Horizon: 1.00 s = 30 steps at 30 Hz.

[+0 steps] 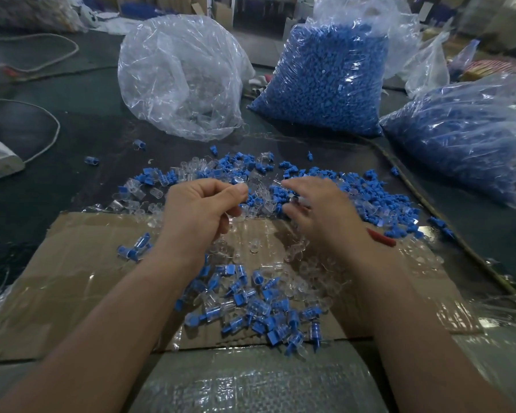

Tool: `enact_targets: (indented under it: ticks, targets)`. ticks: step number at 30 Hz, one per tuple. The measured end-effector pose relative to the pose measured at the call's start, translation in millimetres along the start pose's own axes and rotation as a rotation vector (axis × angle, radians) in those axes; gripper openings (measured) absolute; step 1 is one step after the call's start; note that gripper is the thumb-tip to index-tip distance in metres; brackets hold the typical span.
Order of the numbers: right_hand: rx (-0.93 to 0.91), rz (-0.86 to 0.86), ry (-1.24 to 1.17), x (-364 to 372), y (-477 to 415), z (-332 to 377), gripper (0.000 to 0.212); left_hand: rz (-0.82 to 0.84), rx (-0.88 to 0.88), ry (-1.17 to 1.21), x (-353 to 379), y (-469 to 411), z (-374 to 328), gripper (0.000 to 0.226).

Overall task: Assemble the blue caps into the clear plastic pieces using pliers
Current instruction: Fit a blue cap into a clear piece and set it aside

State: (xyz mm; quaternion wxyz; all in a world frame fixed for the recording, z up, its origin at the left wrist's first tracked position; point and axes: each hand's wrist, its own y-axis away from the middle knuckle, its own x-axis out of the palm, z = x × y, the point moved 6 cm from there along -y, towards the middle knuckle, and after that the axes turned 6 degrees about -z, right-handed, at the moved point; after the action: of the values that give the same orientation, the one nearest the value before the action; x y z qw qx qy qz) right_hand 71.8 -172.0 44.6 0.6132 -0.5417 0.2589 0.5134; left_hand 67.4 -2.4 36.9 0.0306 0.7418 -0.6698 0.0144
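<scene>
A clear piece (241, 182) is pinched in the left hand (203, 210); the right hand (319, 210), fingers spread, is laid on the caps (379, 201) heaped on the bench; one cap should be singled out; the pliers (382, 238) lie beside the right wrist; two bags (325, 81) are filled with caps, a third (179, 79) with clear pieces.

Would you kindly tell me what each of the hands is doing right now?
Left hand: closed, pinching something small; what it is cannot be told.
Right hand: fingers spread over the loose pile; holding anything cannot be told.
</scene>
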Motion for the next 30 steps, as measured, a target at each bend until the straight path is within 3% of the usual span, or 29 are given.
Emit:
enact_targets:
  ticks: [5,8,10,14,19,25,30]
  targets:
    - [-0.011,0.311,0.178,44,-1,-2,0.056,-0.002,0.000,0.013,1,1,0,0.022]
    - [-0.008,0.377,0.191,51,-1,-6,0.054,0.000,0.005,0.020,2,1,-1,0.022]
    - [-0.011,0.361,0.163,49,-1,-4,0.051,-0.003,0.005,0.028,2,1,-1,0.021]
    - [0.003,0.163,0.058,28,-6,1,0.037,-0.008,0.000,0.030,1,1,-1,0.020]
    - [0.027,0.128,0.045,24,-4,-2,0.048,-0.005,-0.002,0.019,1,1,-1,0.021]
    - [0.054,0.286,0.210,34,-8,-10,0.039,-0.001,-0.004,0.011,1,1,0,0.021]
    - [-0.003,0.319,0.292,34,-13,-9,0.030,0.008,-0.007,0.003,2,1,1,0.021]
